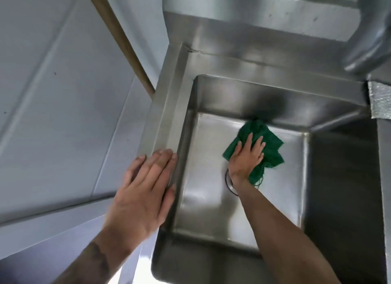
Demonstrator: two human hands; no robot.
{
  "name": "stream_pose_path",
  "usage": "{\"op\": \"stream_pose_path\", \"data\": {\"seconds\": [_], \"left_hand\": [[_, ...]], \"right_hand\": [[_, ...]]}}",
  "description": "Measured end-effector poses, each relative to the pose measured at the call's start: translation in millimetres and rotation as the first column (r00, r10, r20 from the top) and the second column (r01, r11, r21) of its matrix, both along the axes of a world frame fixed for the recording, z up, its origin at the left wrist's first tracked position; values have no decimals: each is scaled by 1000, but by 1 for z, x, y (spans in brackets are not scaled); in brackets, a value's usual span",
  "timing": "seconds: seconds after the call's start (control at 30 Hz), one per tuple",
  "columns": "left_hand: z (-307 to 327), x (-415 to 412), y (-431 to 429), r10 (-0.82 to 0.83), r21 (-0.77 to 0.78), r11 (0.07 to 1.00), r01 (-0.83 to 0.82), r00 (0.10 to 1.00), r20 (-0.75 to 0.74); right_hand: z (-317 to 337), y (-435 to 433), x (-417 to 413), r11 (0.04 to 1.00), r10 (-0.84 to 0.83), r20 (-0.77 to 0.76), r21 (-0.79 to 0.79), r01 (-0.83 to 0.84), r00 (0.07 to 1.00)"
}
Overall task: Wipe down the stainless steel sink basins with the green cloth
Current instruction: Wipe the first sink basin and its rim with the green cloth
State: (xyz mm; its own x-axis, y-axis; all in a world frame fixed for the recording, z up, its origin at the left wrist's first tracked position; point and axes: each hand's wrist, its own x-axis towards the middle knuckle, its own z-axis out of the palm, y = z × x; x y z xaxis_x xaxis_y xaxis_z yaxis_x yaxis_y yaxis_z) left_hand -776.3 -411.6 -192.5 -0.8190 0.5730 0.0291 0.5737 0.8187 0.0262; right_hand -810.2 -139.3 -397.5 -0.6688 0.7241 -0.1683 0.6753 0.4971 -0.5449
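Note:
A deep stainless steel sink basin (203, 203) fills the middle of the head view. On its floor, near the back wall, lies a crumpled green cloth (268, 144). My right hand (247, 156) presses flat on the cloth, fingers spread and pointing toward the back wall. The round drain (229, 182) shows partly under my right wrist. My left hand (143, 190) rests flat on the basin's left rim (163, 123), fingers together, holding nothing.
A wooden handle (118, 36) leans against the pale wall panel (53, 93) left of the sink. A steel backsplash (264, 13) rises behind the basin. A curved metal duct (372, 40) hangs at the upper right. A dark second basin wall (342, 178) lies to the right.

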Motion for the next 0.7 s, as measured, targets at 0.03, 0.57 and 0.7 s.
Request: {"op": "stream_pose_path", "data": {"seconds": [0.03,0.57,0.7], "left_hand": [[0,0,-1,-10,8,1000,10,1000,3],[0,-4,-5,-48,80,996,45,998,35],[0,-6,-5,-54,84,995,51,998,34]], "right_hand": [[1,-6,-5,998,64,22,-9,-64,998],[9,-109,-59,946,90,-256,-281,-163,963],[36,-127,-76,682,-249,-246,-732,-11,937]]}}
